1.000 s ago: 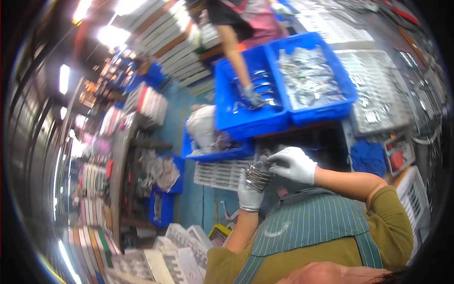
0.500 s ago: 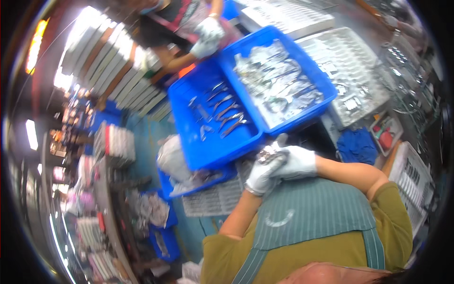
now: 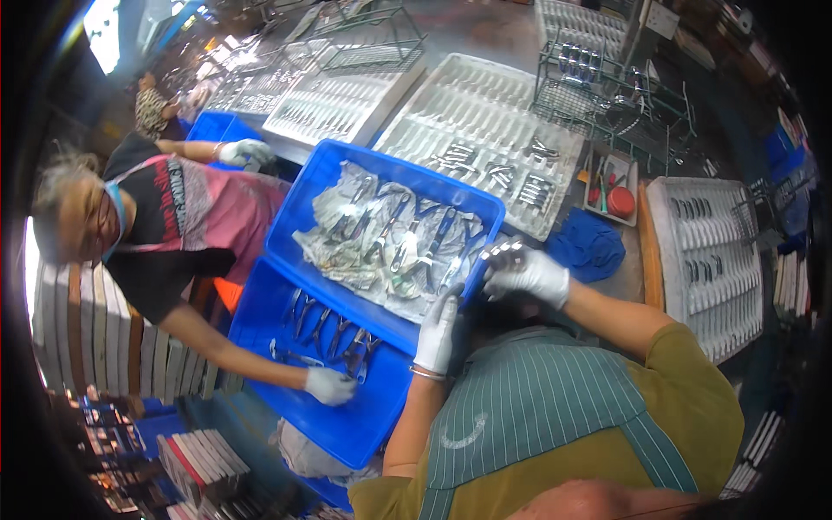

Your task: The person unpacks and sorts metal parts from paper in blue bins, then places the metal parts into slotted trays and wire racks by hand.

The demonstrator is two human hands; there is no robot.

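A row of small shiny metal pieces [image 3: 504, 253] sits in the fingers of my right hand [image 3: 539, 279], which wears a white glove. Their exact kind is too blurred to name. My left hand [image 3: 436, 336], gloved too, has its fingers stretched out at the near corner of the upper blue bin [image 3: 381, 158] and holds nothing visible. Inside that bin, several plier-like metal tools [image 3: 401, 247] lie on crumpled paper [image 3: 342, 195]. The lower blue bin [image 3: 364, 433] contains more such tools [image 3: 322, 334]. A co-worker's gloved hand [image 3: 329, 386] is over it.
White slotted trays [image 3: 555, 143] with metal parts stand behind the bins. At the right are a small box [image 3: 624, 165] with a red round thing, a blue cloth [image 3: 585, 245] and another slotted tray [image 3: 672, 286]. Wire racks [image 3: 581, 100] stand farther back. The co-worker [image 3: 204, 208] is at the left.
My hands were together around the shiny metal pieces; now they are apart, with the pieces in my right. The view has turned rightward. The co-worker's one hand has reached into the lower bin.
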